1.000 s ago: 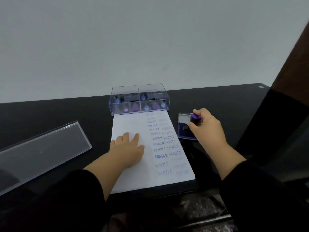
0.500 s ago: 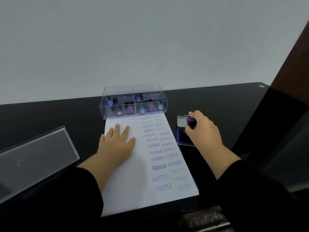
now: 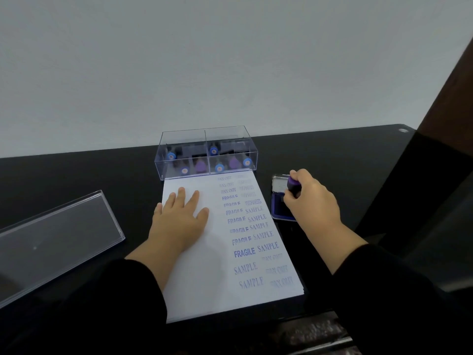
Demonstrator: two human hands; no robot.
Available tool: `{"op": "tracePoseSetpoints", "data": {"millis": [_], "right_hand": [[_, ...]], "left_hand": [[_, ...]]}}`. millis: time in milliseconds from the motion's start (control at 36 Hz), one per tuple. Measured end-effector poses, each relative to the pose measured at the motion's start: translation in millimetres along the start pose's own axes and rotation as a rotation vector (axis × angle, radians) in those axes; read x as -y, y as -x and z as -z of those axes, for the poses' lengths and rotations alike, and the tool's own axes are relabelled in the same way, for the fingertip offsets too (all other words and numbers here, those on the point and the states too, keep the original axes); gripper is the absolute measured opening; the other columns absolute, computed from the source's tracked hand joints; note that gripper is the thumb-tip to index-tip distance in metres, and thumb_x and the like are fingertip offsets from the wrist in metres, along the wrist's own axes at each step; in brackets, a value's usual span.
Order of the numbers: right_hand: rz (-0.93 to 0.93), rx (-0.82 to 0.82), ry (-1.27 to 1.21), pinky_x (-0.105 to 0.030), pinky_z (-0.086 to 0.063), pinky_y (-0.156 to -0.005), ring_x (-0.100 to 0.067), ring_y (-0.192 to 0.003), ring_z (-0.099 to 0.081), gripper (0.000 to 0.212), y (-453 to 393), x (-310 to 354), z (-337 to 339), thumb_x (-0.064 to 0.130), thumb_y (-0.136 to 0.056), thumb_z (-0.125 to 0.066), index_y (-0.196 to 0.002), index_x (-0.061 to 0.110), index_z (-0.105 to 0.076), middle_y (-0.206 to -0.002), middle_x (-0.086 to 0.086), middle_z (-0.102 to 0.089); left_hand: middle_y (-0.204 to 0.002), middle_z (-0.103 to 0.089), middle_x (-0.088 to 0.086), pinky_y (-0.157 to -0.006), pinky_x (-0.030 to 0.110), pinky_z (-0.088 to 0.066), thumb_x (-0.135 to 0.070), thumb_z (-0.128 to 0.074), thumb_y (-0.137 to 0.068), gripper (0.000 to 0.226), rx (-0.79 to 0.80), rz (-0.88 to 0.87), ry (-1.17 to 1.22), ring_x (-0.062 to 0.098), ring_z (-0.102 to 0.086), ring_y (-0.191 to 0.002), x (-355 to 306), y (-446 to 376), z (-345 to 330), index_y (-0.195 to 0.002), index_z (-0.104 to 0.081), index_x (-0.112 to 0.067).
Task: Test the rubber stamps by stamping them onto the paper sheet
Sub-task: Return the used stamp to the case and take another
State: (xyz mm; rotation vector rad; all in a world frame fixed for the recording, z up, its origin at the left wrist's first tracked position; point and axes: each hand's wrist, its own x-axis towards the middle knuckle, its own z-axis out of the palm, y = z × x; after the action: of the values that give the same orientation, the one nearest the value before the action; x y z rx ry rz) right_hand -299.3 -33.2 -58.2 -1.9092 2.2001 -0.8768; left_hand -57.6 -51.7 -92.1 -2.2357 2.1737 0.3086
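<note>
Little has moved: right hand (image 3: 311, 198) still grips the purple stamp (image 3: 293, 187) on the ink pad (image 3: 277, 204); left hand (image 3: 179, 216) lies flat on the paper sheet (image 3: 220, 290). Uneven inking risks another faint impression.

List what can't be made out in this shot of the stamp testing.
- Face of the stamp, head view: hidden by the right hand, so its word is unknown.
- Contact between stamp and ink pad: covered by the same hand.
- Top prints on the paper: too faint and small to read.
- Stamps in the box: blurred through its clear walls.
- Lid: cut off by the left edge.
</note>
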Motion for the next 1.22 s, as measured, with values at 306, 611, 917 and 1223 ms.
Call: {"op": "tracePoseSetpoints", "data": {"millis": [306, 611, 917, 1223], "right_hand": [[-0.001, 0.064, 0.039, -0.037, -0.054, -0.070, -0.021, -0.087, -0.060, 0.032, -2.2, 2.3, 5.1, 0.025, -0.094, -0.052, -0.124, 0.021, -0.044, -0.108, -0.002, -0.059], [0.077, 0.023, -0.113, -0.029, -0.043, -0.069, -0.018, -0.086, -0.052, 0.034, -8.2, 23.3, 11.2, 0.024, -0.092, -0.055, -0.124, 0.019, -0.046, -0.109, -0.004, -0.059], [0.229, 0.060, -0.300, -0.023, -0.039, -0.067, -0.016, -0.083, -0.055, 0.032, -43.2, 76.1, -31.2, 0.022, -0.090, -0.060, -0.120, 0.020, -0.049, -0.101, 0.000, -0.062], [0.303, 0.122, -0.371, -0.024, -0.039, -0.071, -0.011, -0.082, -0.052, 0.023, -66.8, 107.5, -75.2, 0.021, -0.089, -0.062, -0.109, 0.016, -0.052, -0.089, 0.009, -0.053]], "left_hand": [[-0.160, 0.002, -0.009, -0.117, 0.034, -0.009, -0.048, -0.020, -0.101, 0.054, 0.015, -0.063, 0.017, 0.013, -0.002, -0.147, 13.9, 1.3, 12.0, -0.152, -0.007, -0.035], [-0.160, 0.007, 0.000, -0.118, 0.037, 0.003, -0.048, -0.023, -0.100, 0.058, -0.023, 0.003, 0.081, 0.016, 0.005, -0.147, 17.8, -0.6, 3.8, -0.153, -0.006, -0.030], [-0.160, 0.011, -0.001, -0.117, 0.037, 0.005, -0.048, -0.020, -0.099, 0.061, -0.006, -0.001, 0.068, 0.016, 0.009, -0.147, 20.1, -4.0, 4.3, -0.153, 0.001, -0.028], [-0.159, 0.013, -0.001, -0.117, 0.039, 0.006, -0.051, -0.018, -0.099, 0.061, 0.005, -0.012, 0.040, 0.017, 0.012, -0.147, 22.0, -9.1, 2.5, -0.152, 0.003, -0.028]]}}
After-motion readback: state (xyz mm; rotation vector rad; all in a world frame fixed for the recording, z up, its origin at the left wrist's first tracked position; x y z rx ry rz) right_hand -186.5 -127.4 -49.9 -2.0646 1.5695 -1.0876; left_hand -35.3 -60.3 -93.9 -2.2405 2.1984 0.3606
